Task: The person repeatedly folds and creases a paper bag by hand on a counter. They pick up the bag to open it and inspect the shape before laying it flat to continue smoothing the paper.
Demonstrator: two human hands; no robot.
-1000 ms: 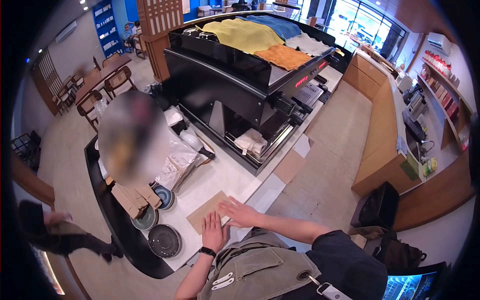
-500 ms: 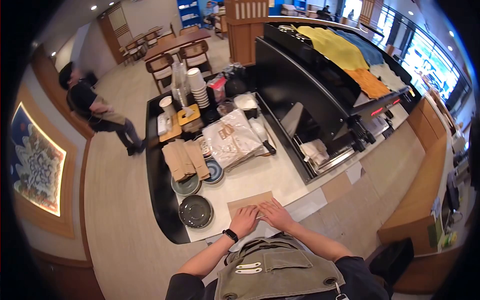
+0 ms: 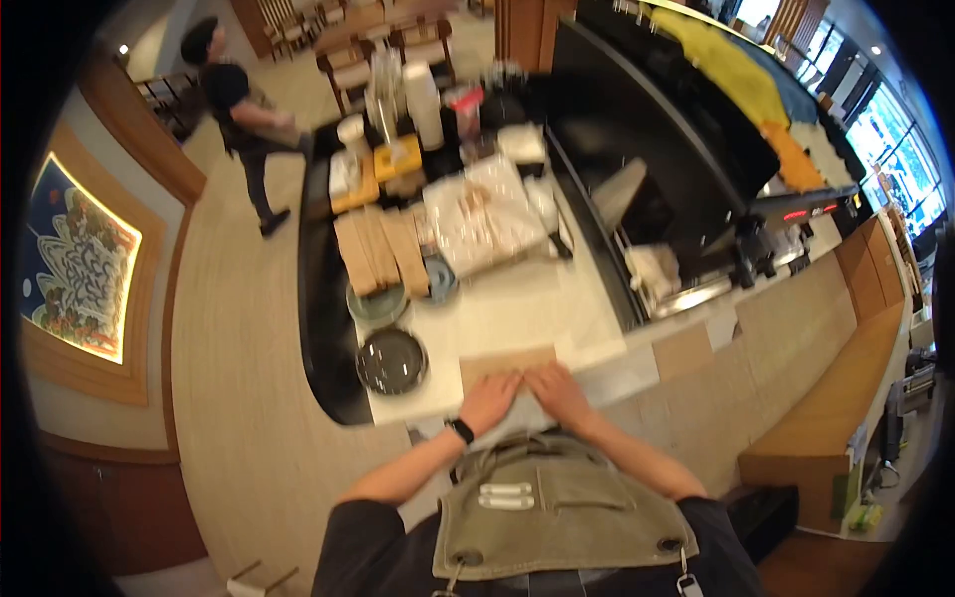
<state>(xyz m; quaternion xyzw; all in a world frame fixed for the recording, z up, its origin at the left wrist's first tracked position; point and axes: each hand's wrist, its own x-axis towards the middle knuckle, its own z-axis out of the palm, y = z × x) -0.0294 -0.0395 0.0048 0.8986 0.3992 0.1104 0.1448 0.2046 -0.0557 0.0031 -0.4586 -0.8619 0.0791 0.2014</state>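
A piece of brown paper (image 3: 505, 364) lies flat on the white counter at its near edge. My left hand (image 3: 489, 398) grips its near edge, fingers bent and pressed down on it. Close beside, my right hand (image 3: 557, 394) does the same, the two hands' fingertips almost meeting. Both thumbs and the paper's near edge are mostly hidden under the hands. A dark glossy plate (image 3: 392, 360) sits to the left of the paper. Behind that, folded brown paper pieces (image 3: 366, 251) rest over a green-grey plate (image 3: 376, 306) and a blue dish (image 3: 442, 279).
A plastic-wrapped pack (image 3: 485, 214) lies farther back, near stacked paper cups (image 3: 423, 104) and clear cups (image 3: 382, 95). A large black machine (image 3: 652, 109) with coloured cloths on top stands at the right. Another person (image 3: 239, 114) is beyond the counter's left end.
My view has tilted down and shifted. My hands remain at the brown paper's near edge, fingertips closer together. The other person has moved nearer to the counter.
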